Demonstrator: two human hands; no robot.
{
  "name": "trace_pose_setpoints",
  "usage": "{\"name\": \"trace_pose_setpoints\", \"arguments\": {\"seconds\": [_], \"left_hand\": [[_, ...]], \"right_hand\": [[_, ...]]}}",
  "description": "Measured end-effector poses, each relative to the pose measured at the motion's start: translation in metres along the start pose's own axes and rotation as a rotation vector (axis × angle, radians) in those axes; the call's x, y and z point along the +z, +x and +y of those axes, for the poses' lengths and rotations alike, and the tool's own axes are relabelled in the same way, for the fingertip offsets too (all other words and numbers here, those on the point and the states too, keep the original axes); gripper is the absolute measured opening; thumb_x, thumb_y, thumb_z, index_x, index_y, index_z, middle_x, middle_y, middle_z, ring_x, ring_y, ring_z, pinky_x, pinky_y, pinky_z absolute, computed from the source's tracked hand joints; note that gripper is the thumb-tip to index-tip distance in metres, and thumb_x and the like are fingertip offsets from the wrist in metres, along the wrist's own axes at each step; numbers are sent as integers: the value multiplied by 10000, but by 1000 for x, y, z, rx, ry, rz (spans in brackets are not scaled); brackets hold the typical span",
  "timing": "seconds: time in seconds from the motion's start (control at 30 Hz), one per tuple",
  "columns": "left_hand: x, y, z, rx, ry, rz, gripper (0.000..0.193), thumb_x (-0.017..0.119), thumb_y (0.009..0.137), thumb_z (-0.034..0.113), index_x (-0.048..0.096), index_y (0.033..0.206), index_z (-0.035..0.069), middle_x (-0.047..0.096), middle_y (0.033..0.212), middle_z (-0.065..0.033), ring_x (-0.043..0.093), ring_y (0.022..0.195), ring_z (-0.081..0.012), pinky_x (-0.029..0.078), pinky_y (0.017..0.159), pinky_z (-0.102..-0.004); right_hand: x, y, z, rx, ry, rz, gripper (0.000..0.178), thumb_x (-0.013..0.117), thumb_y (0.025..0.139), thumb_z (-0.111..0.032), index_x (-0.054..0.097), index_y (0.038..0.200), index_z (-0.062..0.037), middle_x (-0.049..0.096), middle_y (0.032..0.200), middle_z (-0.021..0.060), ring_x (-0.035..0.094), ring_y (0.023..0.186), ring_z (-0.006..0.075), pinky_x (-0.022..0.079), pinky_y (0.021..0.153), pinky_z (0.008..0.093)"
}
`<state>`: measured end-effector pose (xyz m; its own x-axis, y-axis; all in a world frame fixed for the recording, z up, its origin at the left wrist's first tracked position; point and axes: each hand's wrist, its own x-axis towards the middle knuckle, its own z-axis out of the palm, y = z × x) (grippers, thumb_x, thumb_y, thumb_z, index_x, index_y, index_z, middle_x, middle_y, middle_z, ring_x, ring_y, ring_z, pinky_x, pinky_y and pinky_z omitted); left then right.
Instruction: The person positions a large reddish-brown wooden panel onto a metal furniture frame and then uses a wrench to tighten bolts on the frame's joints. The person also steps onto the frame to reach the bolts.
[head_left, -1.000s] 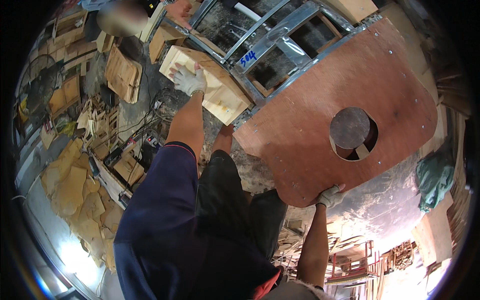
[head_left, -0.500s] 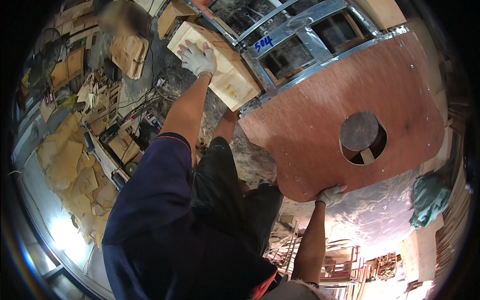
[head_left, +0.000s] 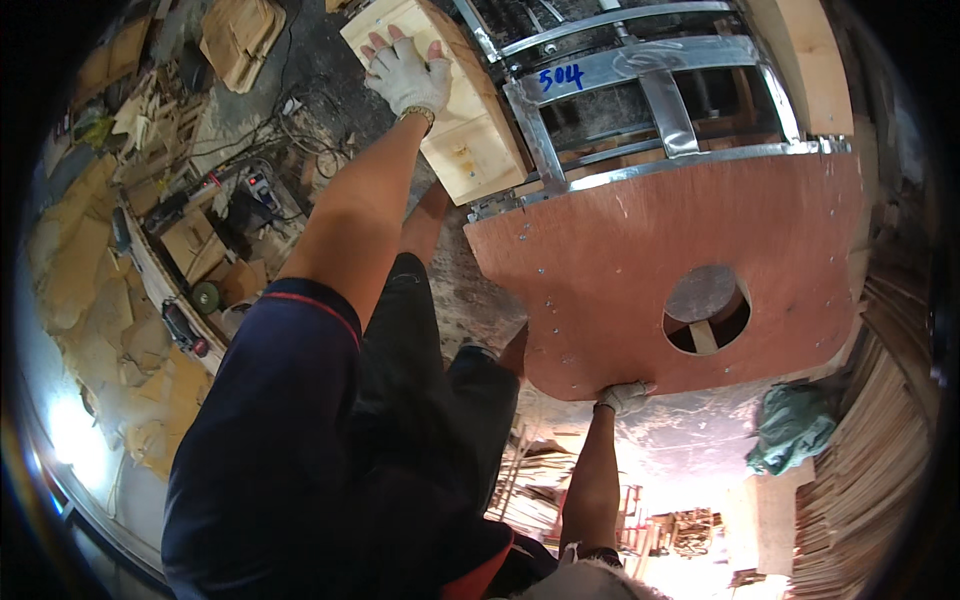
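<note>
My left hand [head_left: 408,80], in a pale fingerless glove, lies with spread fingers on a light wooden box-like piece [head_left: 462,140]. That piece stands against a silvery metal frame [head_left: 670,112] with blue marker writing. Joined along the frame's near side is a reddish-brown plywood panel [head_left: 610,270] with rounded corners, a round hole and several small screws. My right hand [head_left: 626,397], gloved too, is closed on the panel's near edge; part of its fingers is hidden there. Another wooden piece [head_left: 808,70] flanks the frame on the right.
Cables and a power tool [head_left: 262,190] lie on the floor to the left, near a heap of yellowish sheets [head_left: 80,260]. A stack of wooden boards [head_left: 240,40] is farther back. On the right are a green cloth [head_left: 792,428] and long wood strips [head_left: 850,440].
My view has turned, so the panel and frame appear more level. Both hands keep their places on the wooden piece and the panel edge. Another person's fingers at the top have left view.
</note>
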<state>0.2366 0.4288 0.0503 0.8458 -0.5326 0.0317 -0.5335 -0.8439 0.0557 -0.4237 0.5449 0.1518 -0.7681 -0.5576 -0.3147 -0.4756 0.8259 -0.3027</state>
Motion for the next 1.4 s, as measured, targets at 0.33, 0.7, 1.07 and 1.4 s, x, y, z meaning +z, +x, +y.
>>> {"name": "trace_pose_setpoints", "arguments": {"seconds": [0.33,0.7,1.07,1.4], "left_hand": [[-26,-6,21,-57,-36,74,853,595,925,474,325,1610,44,183,1702,-271,164,1557,-500,212,1128,-725],[-26,-8,12,-40,-53,-21,888,583,938,488,273,1622,14,169,1688,-314,121,1562,-525,219,1138,-715],[-20,-10,15,-43,16,-18,880,561,949,517,274,1623,29,183,1687,-302,152,1556,-512,224,1145,-712],[-8,-15,21,-31,-1,166,812,610,936,452,358,1577,21,290,1639,-309,239,1520,-515,248,1131,-687]], "right_hand": [[12,20,25,141,258,-42,753,347,1082,-600,599,1284,80,642,1265,246,612,1043,367,482,949,523],[25,20,18,12,-107,39,536,310,1129,-440,561,1028,23,600,882,147,509,765,298,499,827,386],[46,49,59,65,173,-156,632,266,1119,-499,416,1486,-8,553,1373,188,574,1140,313,488,1077,464],[66,64,78,-22,221,-195,692,216,1140,-470,154,1651,-7,209,1715,151,366,1495,285,257,1276,410]]}}
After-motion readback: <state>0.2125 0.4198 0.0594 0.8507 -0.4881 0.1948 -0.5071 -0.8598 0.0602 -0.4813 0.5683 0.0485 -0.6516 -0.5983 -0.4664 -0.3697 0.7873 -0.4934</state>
